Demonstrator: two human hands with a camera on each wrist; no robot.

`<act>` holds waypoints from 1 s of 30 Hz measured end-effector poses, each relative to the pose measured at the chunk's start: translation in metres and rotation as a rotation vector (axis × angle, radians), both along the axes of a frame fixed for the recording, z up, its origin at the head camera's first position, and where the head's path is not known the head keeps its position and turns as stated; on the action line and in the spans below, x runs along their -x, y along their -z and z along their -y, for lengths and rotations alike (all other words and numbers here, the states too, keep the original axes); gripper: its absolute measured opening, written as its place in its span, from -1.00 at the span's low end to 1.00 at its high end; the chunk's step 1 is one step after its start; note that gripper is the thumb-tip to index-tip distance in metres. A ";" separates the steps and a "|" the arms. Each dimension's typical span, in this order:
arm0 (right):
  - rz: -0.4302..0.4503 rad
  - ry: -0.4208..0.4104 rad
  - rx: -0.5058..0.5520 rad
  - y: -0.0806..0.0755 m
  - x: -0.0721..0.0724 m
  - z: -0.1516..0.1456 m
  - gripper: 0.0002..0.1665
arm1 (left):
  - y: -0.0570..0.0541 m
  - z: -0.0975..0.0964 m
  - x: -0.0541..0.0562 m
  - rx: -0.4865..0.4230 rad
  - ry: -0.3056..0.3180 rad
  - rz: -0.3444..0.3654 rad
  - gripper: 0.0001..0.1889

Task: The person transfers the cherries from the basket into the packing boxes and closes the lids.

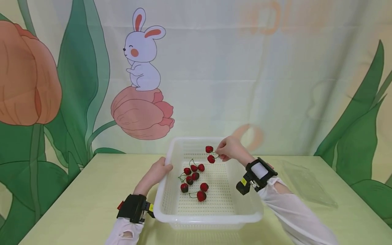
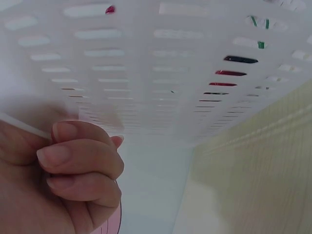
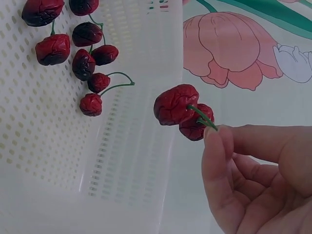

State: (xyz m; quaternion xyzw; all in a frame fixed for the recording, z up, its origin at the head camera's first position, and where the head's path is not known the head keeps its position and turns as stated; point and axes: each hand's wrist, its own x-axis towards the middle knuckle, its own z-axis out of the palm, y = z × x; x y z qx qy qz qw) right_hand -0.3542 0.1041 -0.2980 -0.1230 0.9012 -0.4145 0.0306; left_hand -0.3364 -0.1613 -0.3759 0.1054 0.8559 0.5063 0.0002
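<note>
A white perforated plastic basket stands in front of me, with several dark red cherries on green stems lying on its floor, mostly in the left half. My left hand grips the basket's left rim; in the left wrist view its fingers curl at the edge, and bits of red and green show through the slots. Between thumb and fingertips, my right hand pinches the green stems of a pair of cherries. That pair hangs over the far right part of the basket.
A flat clear plastic sheet or bag lies on the pale yellow table, right of the basket. Behind the table hangs a curtain printed with tulips and a white rabbit. Each wrist wears a black camera mount.
</note>
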 end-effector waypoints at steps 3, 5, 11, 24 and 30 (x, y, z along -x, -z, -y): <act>0.009 0.008 0.013 -0.003 -0.002 -0.003 -0.89 | -0.002 0.000 -0.001 0.010 -0.003 -0.006 -0.67; 0.010 0.012 0.020 -0.004 -0.003 -0.005 -0.89 | -0.002 -0.001 -0.001 0.014 -0.007 -0.007 -0.67; 0.005 0.031 0.026 -0.006 -0.005 -0.012 -0.88 | 0.000 0.000 0.000 0.001 0.000 0.001 -0.67; 0.018 0.043 0.073 -0.008 -0.009 -0.033 -0.87 | 0.000 -0.001 -0.001 -0.005 -0.001 0.005 -0.68; 0.026 0.069 0.101 -0.010 -0.010 -0.045 -0.85 | 0.000 -0.001 -0.001 -0.008 0.000 0.003 -0.67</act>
